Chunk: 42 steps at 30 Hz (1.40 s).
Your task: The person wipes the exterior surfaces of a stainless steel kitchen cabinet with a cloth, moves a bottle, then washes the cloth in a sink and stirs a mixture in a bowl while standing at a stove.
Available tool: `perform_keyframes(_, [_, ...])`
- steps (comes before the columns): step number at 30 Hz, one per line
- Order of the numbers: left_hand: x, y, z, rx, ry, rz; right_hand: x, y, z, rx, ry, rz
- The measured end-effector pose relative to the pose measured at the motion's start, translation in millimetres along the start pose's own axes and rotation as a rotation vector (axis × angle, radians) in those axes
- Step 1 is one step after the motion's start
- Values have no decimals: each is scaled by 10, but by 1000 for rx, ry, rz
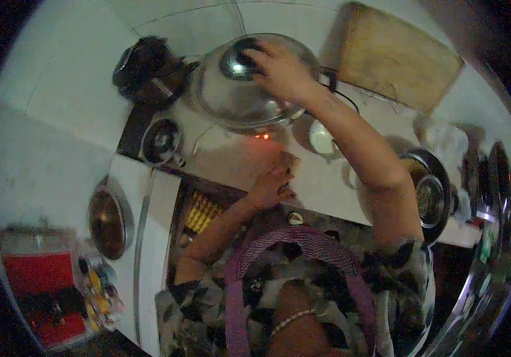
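My right hand (280, 69) reaches over a large domed lid (255, 105), see-through or shiny, on a round cooking vessel. Its fingers curl over the edge of a dark, glossy round piece (237, 64) at the lid's top; whether this is a knob or a separate bowl is unclear. Small orange lights (262, 136) glow below the lid's front rim. Lower down, my left hand (273, 183) is at the counter's front edge with its fingers bent. A tan patch (290, 159) shows beside its fingertips, too blurred to tell if it is held.
A wooden board (398, 58) leans at the back right. Left of the lid are a dark appliance (148, 71) and a round metal-rimmed item (161, 140). A small white dish (322, 136) sits on the counter (327, 183). Round pans (429, 201) stand at right.
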<state>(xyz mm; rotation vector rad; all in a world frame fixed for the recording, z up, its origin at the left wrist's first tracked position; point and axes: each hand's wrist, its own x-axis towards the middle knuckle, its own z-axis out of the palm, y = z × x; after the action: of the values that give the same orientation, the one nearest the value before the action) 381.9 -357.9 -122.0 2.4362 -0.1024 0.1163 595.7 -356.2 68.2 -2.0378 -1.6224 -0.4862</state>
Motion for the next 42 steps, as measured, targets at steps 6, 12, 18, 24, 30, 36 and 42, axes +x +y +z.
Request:
perform_keyframes(6, [-340, -563, 492, 357, -102, 61, 708, -193, 525, -233, -126, 158])
perform_keyframes(12, [-469, -1131, 138, 337, -102, 72, 880, 248, 997, -146, -124, 269])
perform_keyframes(18, [-304, -1035, -83, 60, -111, 86, 634, -5, -545, -182, -116, 296])
perform_keyframes(24, [-506, -1369, 186, 4, 83, 161, -594, -58, -2227, -267, -129, 687])
perform_keyframes(30, [-484, -1288, 223, 28, 70, 177, -2947, 728, -2527, -667, -162, 1139])
perform_keyframes(36, [-409, -893, -51, 298, 99, 131, -4043, 853, -2161, -736, -137, 1166])
perform_keyframes(42, [39, -485, 23, -166, 172, 5, -3820, 552, -1917, -725, -145, 1327])
